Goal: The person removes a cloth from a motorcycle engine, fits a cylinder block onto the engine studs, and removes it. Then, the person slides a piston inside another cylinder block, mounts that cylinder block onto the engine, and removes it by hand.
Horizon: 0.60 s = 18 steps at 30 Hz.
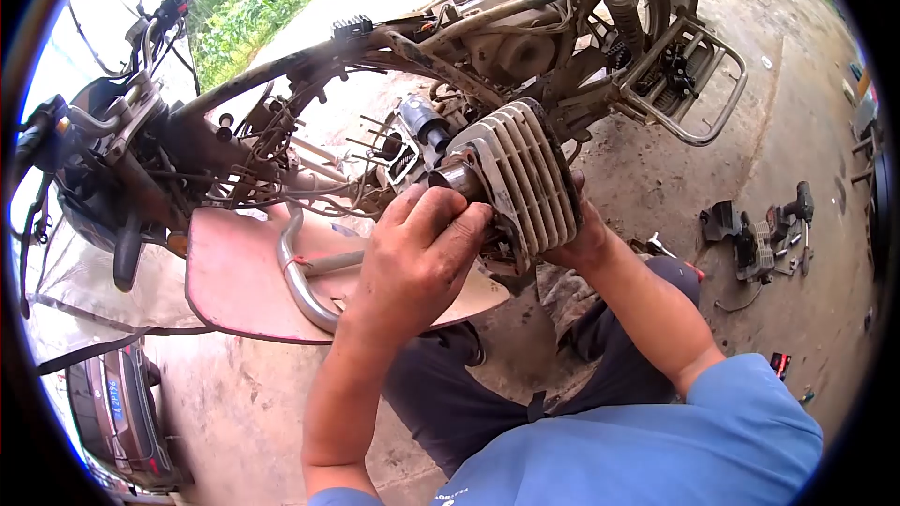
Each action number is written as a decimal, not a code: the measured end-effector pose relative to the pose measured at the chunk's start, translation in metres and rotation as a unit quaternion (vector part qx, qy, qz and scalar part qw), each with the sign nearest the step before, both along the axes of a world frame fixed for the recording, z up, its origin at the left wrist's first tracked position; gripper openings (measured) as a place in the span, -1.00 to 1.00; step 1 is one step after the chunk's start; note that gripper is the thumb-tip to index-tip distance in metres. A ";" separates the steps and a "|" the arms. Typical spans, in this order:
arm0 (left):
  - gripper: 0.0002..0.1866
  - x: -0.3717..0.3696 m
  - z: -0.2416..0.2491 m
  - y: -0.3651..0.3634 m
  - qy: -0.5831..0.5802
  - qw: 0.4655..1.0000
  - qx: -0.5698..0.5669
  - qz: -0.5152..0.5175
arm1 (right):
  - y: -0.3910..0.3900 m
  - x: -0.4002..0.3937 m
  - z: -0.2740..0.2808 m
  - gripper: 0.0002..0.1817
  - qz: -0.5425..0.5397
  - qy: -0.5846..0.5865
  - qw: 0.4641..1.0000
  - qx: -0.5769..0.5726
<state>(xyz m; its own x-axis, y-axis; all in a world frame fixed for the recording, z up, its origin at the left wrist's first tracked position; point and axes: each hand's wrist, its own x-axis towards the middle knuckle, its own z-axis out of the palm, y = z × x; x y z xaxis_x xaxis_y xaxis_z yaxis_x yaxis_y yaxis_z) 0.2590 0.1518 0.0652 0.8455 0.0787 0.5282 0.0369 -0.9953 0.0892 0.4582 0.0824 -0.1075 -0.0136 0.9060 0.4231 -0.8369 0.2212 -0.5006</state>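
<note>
A finned metal engine cylinder (527, 178) is held up in front of the motorcycle frame (412, 47). My right hand (577, 234) grips its finned side from the right, its fingers partly hidden behind the fins. The fingers of my left hand (427, 244) are closed at the round metal sleeve (457, 178) that sticks out of the cylinder's left end. Just beyond, the open engine case with upright studs (398, 155) sits low in the frame, beside a dark cylindrical part (424, 122).
A pink board (234, 272) with a bent chrome pipe (305, 286) lies at the left under the handlebar end. Loose engine parts (753, 248) and a power drill (802, 204) rest on the concrete at right. A metal rack (727, 103) juts out at the upper right. A car (117, 412) stands lower left.
</note>
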 end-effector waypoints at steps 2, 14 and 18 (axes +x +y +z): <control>-0.65 0.001 -0.009 -0.001 -0.024 0.996 0.081 0.000 | -0.004 0.003 0.001 0.05 -0.001 -0.029 1.000 -0.011; -0.57 0.007 -0.018 -0.004 -0.033 0.994 0.105 -0.012 | -0.005 0.006 -0.001 0.09 0.041 0.012 0.999 -0.026; -0.56 0.005 -0.021 -0.007 -0.060 0.996 -0.022 0.054 | -0.004 0.009 0.000 0.11 0.060 0.034 0.997 -0.036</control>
